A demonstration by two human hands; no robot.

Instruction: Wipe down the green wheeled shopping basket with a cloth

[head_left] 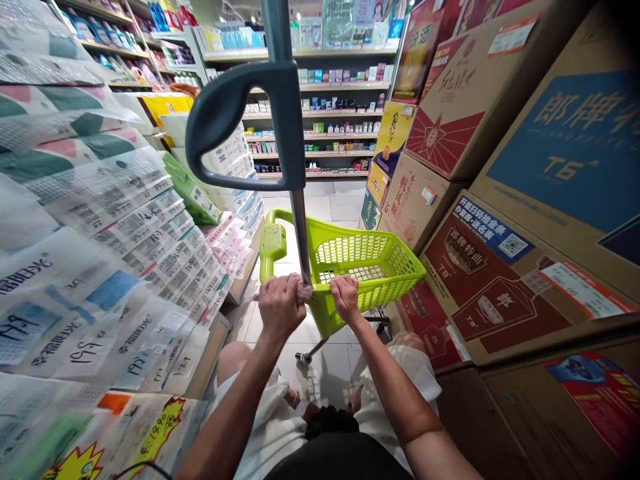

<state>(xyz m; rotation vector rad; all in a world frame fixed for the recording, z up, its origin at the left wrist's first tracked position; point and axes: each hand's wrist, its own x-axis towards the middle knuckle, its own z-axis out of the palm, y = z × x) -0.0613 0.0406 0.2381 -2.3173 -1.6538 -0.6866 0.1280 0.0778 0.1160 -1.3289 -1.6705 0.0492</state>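
Note:
A lime-green shopping cart [373, 292] with a perforated basket stands in front of me, tilted in view. My left hand [281, 303] is closed at its near edge, beside the foot of a metal pole [300, 233]. A small crumpled pinkish thing [304, 291] shows by the left thumb; what it is I cannot make out. My right hand [345, 297] is wrapped over the basket's near rim. The pole rises past the basket and bears a dark grey loop handle [293, 127], which neither hand touches. Through the basket's holes its floor shows.
Stacked packs of tissue paper [135, 227] line the left side on a low ledge. Tall cardboard cartons [500, 287] with price tags crowd the right. Shelves of small goods [345, 87] close off the far end. A tiled floor [337, 207] runs between.

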